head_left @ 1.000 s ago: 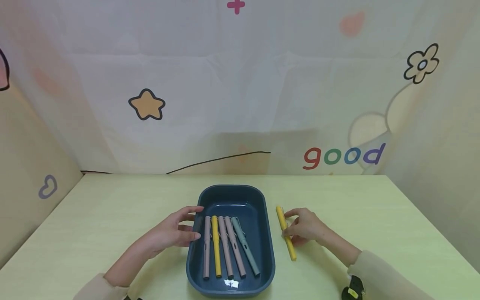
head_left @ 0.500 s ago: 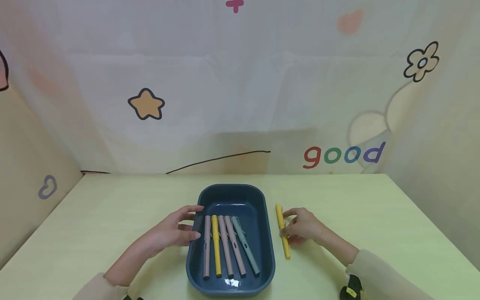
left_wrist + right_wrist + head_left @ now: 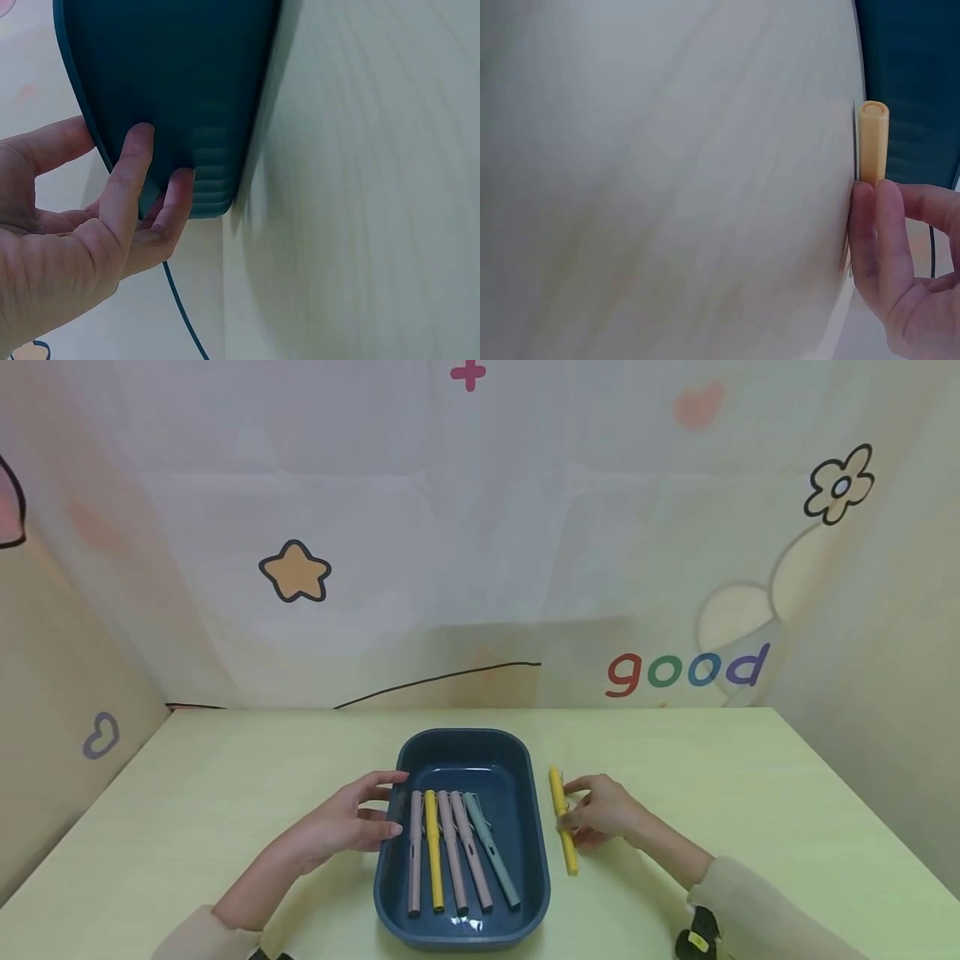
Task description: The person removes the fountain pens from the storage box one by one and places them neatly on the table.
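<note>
My left hand [image 3: 352, 814] rests against the left side of a dark blue tray [image 3: 536, 877], fingers spread, one fingertip at the rim. Up close in the left wrist view, the fingertips of the left hand [image 3: 90, 217] touch the tray's outer wall [image 3: 172, 82]. Right of the tray, my right hand [image 3: 603, 814] pinches a yellow fountain pen [image 3: 557, 789] between thumb and fingers, its clip facing right. The pen's end [image 3: 874, 139] sticks out past the right hand [image 3: 907, 262] in the right wrist view, with the pen close over the table.
Inside the tray several clipped pens lie side by side: dusty pink ones, a yellow pen [image 3: 433, 860] and a teal pen [image 3: 495, 860] slanting at the right. The pale wood-grain table [image 3: 247, 760] backs onto a printed cloth [image 3: 420, 543].
My right hand has shifted slightly left with the yellow pen, which has moved closer to the tray and stands a little more upright in view. The left hand and tray stay almost still.
</note>
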`<action>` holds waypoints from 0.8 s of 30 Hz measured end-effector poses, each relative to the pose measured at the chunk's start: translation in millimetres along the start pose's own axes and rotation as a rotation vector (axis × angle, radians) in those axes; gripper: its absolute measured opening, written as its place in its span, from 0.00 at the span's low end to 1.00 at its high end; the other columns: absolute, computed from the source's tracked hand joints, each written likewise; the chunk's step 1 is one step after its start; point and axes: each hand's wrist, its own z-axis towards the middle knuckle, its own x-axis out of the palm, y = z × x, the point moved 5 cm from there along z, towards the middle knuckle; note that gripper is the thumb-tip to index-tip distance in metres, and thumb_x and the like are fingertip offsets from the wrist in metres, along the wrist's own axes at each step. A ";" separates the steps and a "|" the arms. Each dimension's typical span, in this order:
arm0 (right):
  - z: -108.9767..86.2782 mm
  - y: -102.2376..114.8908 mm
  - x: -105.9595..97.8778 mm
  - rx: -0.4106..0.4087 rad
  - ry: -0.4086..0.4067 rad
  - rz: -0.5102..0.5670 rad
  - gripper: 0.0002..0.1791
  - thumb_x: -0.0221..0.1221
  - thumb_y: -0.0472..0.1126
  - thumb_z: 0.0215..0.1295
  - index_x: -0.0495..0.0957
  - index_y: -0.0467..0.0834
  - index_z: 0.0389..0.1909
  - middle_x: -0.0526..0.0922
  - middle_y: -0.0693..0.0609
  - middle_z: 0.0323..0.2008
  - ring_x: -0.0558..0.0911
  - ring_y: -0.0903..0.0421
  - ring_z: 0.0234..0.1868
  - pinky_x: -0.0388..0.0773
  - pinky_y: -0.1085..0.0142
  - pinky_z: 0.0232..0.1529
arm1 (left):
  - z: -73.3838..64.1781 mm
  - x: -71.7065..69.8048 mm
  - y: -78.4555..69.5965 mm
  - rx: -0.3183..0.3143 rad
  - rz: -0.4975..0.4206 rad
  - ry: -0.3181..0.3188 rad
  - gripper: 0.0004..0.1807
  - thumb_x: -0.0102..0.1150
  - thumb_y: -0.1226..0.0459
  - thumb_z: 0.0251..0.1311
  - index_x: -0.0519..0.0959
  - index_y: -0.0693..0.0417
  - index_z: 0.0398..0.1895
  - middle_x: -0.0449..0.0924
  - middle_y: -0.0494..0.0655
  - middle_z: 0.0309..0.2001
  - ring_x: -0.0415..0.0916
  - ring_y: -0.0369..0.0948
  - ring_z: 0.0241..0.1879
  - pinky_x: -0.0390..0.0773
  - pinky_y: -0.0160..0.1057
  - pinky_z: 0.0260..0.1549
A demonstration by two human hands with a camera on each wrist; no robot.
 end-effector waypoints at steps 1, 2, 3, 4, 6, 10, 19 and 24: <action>-0.3 -0.1 -0.3 0.000 0.001 0.002 0.31 0.64 0.33 0.49 0.66 0.30 0.56 0.78 0.45 0.25 0.81 0.54 0.20 0.80 0.63 0.22 | 0.1 0.1 0.4 0.000 -0.006 0.002 0.37 0.60 0.71 0.53 0.55 0.58 0.66 0.58 0.66 0.60 0.73 0.51 0.48 0.78 0.50 0.41; -0.8 0.0 -0.8 0.000 0.001 0.002 0.32 0.65 0.33 0.49 0.66 0.30 0.56 0.78 0.45 0.26 0.81 0.54 0.20 0.80 0.63 0.23 | 0.3 0.3 0.5 -0.002 -0.008 0.003 0.37 0.60 0.71 0.54 0.55 0.57 0.66 0.58 0.66 0.60 0.73 0.51 0.49 0.78 0.50 0.41; -1.2 -0.1 -1.6 0.000 0.004 0.004 0.32 0.65 0.33 0.49 0.66 0.30 0.56 0.79 0.45 0.26 0.81 0.54 0.21 0.80 0.62 0.23 | 0.3 0.3 0.4 -0.004 -0.010 0.002 0.37 0.60 0.71 0.53 0.55 0.57 0.66 0.58 0.66 0.60 0.72 0.51 0.49 0.78 0.50 0.41; -1.7 -0.2 -2.7 -0.001 0.007 0.005 0.32 0.64 0.33 0.49 0.66 0.30 0.56 0.79 0.45 0.26 0.81 0.54 0.21 0.81 0.62 0.24 | 0.2 0.4 0.3 -0.002 -0.005 0.004 0.37 0.60 0.71 0.53 0.55 0.57 0.66 0.58 0.66 0.60 0.73 0.51 0.49 0.78 0.50 0.41; -3.2 0.3 -5.8 -0.010 0.012 0.011 0.32 0.64 0.34 0.50 0.65 0.30 0.57 0.79 0.46 0.27 0.81 0.54 0.22 0.81 0.61 0.25 | 0.4 0.5 -0.2 -0.004 0.002 0.000 0.36 0.60 0.71 0.54 0.56 0.57 0.66 0.58 0.66 0.60 0.73 0.51 0.48 0.78 0.50 0.41; -6.5 4.6 -13.9 -0.054 0.022 0.011 0.31 0.63 0.35 0.52 0.66 0.29 0.57 0.80 0.46 0.27 0.81 0.54 0.23 0.81 0.61 0.27 | 0.5 0.2 -0.8 -0.005 0.011 -0.005 0.36 0.60 0.71 0.54 0.56 0.57 0.66 0.59 0.65 0.59 0.73 0.50 0.48 0.78 0.50 0.41; -18.8 30.9 -29.4 -0.186 0.011 0.049 0.27 0.62 0.36 0.54 0.69 0.30 0.54 0.81 0.44 0.32 0.82 0.50 0.32 0.81 0.60 0.34 | -1.3 0.2 1.1 -0.012 0.005 -0.004 0.37 0.61 0.71 0.53 0.56 0.58 0.65 0.60 0.65 0.59 0.73 0.50 0.48 0.78 0.50 0.41; -26.6 50.9 -33.3 -0.267 0.012 0.055 0.25 0.61 0.37 0.55 0.71 0.31 0.53 0.82 0.44 0.35 0.82 0.47 0.36 0.80 0.61 0.38 | 0.5 -0.1 -0.8 0.002 0.004 -0.001 0.36 0.60 0.71 0.53 0.56 0.58 0.65 0.59 0.65 0.59 0.73 0.50 0.48 0.78 0.50 0.41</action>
